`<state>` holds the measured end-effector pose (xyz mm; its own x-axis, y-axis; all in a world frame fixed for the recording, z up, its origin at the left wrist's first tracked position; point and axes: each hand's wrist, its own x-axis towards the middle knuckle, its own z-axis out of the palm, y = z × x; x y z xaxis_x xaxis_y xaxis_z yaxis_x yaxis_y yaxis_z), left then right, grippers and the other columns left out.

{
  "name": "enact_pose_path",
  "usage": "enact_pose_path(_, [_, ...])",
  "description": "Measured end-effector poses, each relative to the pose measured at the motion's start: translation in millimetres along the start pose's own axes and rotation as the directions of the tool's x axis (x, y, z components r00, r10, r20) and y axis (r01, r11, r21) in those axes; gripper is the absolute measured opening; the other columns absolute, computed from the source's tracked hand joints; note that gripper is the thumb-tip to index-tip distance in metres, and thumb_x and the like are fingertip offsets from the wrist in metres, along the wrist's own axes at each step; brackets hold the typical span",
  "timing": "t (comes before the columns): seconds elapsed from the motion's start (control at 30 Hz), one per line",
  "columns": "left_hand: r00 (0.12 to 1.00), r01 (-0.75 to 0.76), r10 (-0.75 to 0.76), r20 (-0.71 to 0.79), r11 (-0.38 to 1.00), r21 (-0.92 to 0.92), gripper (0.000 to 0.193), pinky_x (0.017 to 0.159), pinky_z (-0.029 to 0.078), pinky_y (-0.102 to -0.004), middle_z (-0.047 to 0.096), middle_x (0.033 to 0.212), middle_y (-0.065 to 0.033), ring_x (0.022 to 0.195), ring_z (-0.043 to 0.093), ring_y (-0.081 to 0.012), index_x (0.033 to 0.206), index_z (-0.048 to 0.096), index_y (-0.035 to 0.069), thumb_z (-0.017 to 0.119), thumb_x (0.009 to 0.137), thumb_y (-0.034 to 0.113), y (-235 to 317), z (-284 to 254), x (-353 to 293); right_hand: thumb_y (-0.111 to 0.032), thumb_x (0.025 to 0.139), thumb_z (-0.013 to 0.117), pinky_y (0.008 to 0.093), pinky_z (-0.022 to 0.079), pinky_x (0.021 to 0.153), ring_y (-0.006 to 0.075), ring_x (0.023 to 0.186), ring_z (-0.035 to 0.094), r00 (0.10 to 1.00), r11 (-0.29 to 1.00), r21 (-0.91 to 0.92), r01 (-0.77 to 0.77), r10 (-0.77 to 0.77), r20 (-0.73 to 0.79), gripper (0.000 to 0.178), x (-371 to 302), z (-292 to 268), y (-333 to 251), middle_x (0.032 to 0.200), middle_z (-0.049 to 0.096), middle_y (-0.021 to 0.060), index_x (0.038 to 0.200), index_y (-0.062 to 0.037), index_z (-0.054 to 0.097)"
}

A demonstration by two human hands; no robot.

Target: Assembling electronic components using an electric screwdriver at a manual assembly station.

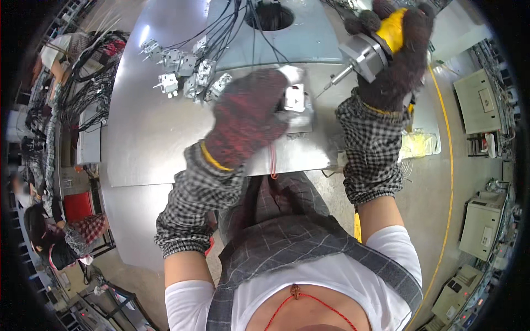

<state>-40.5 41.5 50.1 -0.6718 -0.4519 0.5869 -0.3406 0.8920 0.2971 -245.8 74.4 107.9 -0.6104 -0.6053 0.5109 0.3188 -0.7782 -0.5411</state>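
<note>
My left hand (249, 113), in a dark red and black knit glove, is blurred by motion. Its fingers close round a small white component (295, 99) that sits at a metal block (301, 122) on the steel worktable (149, 149). In a dark glove, my right hand (389, 85) grips a power screwdriver (365, 58) with a grey metal head and a yellow band. The thin bit points down and left, just right of the white component and apart from it. A cluster of similar white components (187, 66) with black wires lies beyond my left hand.
A round dark hole (270, 16) opens in the grey panel at the back. Right of the table lies a yellowish plastic bag (418, 143). Black cable bundles (88, 83) hang at the far left, near two other people. Pale machine cabinets (480, 102) line the right side.
</note>
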Motion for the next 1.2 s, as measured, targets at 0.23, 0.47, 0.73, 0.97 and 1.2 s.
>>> enact_pose_path(0.23, [0.966, 0.203, -0.156, 0.207, 0.952, -0.230, 0.069, 0.077, 0.054, -0.0317, 0.069, 0.106, -0.0093, 0.093, 0.068, -0.0193, 0.132, 0.056, 0.009, 0.086, 0.071, 0.020, -19, 5, -5, -0.022, 0.093, 0.065, 0.0394, 0.059, 0.047, 0.0241, 0.055, 0.065, 0.930, 0.947, 0.017, -0.321, 0.319, -0.184, 0.043, 13, -12, 50, 0.087, 0.062, 0.0116, 0.129, -0.0202, 0.042])
enact_pose_path(0.47, [0.943, 0.270, -0.215, 0.254, 0.940, -0.207, 0.071, 0.084, 0.057, -0.0319, 0.064, 0.117, -0.0146, 0.099, 0.068, -0.0221, 0.141, 0.043, 0.006, 0.076, 0.078, 0.001, -43, 19, -29, -0.020, 0.092, 0.064, 0.0366, 0.057, 0.046, 0.0226, 0.055, 0.064, 0.925, 0.926, -0.069, -0.370, 0.360, -0.122, 0.035, 10, -17, 83, 0.084, 0.060, 0.0109, 0.122, -0.0154, 0.046])
enact_pose_path(0.73, [0.959, 0.207, -0.165, 0.230, 0.964, -0.169, 0.073, 0.081, 0.057, -0.0320, 0.066, 0.115, -0.0134, 0.100, 0.068, -0.0212, 0.143, 0.041, 0.008, 0.077, 0.079, 0.007, -31, 11, -20, -0.012, 0.092, 0.064, 0.0331, 0.055, 0.045, 0.0189, 0.056, 0.062, 0.925, 0.923, -0.070, -0.378, 0.373, -0.074, 0.059, 1, -22, 96, 0.083, 0.061, 0.0093, 0.141, -0.0165, 0.031])
enact_pose_path(0.97, [0.974, 0.213, -0.186, 0.128, 0.947, -0.242, 0.071, 0.078, 0.057, -0.0289, 0.070, 0.103, -0.0111, 0.089, 0.071, -0.0195, 0.134, 0.054, 0.010, 0.085, 0.073, 0.030, -19, 8, -9, -0.020, 0.092, 0.067, 0.0342, 0.056, 0.046, 0.0206, 0.058, 0.063, 0.972, 0.976, -0.002, -0.217, 0.216, -0.095, 0.029, 19, -15, 71, 0.081, 0.060, 0.0092, 0.113, -0.0135, 0.047])
enact_pose_path(1.2, [0.919, 0.372, -0.253, 0.302, 0.810, -0.453, 0.070, 0.082, 0.058, -0.0317, 0.066, 0.115, -0.0110, 0.102, 0.067, -0.0194, 0.132, 0.054, 0.007, 0.086, 0.071, 0.017, -21, 16, -3, -0.021, 0.093, 0.065, 0.0383, 0.057, 0.046, 0.0224, 0.056, 0.063, 0.971, 0.987, 0.023, -0.160, 0.162, -0.175, 0.041, 21, -22, 49, 0.086, 0.061, 0.0109, 0.127, -0.0192, 0.042])
